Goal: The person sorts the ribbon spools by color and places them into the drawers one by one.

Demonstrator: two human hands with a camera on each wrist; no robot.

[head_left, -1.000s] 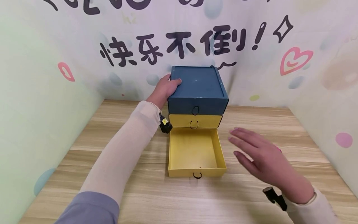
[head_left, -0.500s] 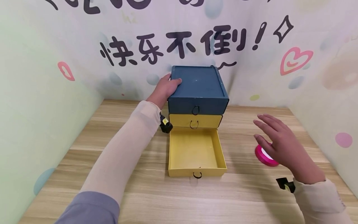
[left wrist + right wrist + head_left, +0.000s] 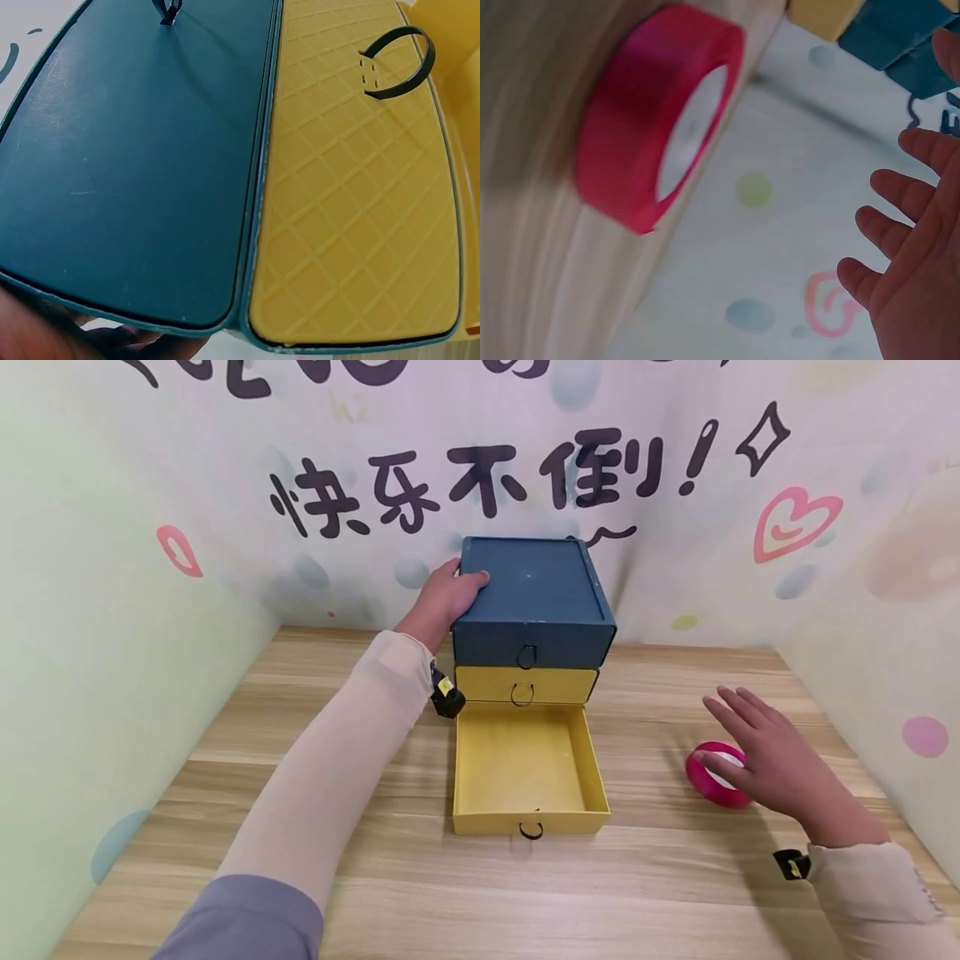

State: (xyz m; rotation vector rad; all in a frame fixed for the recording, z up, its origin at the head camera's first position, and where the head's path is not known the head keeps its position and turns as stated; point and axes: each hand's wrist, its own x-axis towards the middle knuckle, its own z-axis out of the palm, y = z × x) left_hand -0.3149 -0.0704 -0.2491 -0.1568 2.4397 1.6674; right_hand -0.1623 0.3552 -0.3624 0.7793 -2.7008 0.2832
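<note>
My left hand [image 3: 450, 597] grips the upper left edge of a small drawer cabinet [image 3: 532, 581], thumb on its blue top and fingers down the side. Below the blue top drawer [image 3: 487, 645] sits a closed yellow drawer [image 3: 352, 210] with a black loop handle. The bottom yellow drawer [image 3: 517, 760] is pulled out, with a bare floor inside. At the right, my right hand [image 3: 780, 768] hovers with spread fingers above a roll of pink ribbon [image 3: 705, 783], apart from it and partly covering it. The ribbon roll [image 3: 641, 127] lies flat, its white core facing up.
The wood-grain table [image 3: 360, 893] carries the cabinet near the back wall [image 3: 675, 568]. Printed fabric walls with dark lettering enclose the table at the back and both sides. A dark wrist camera [image 3: 447, 697] sits at the left cuff.
My right hand has moved right, away from the open drawer, and now lies over the ribbon roll, which has come into sight. The left hand and cabinet stay as they were.
</note>
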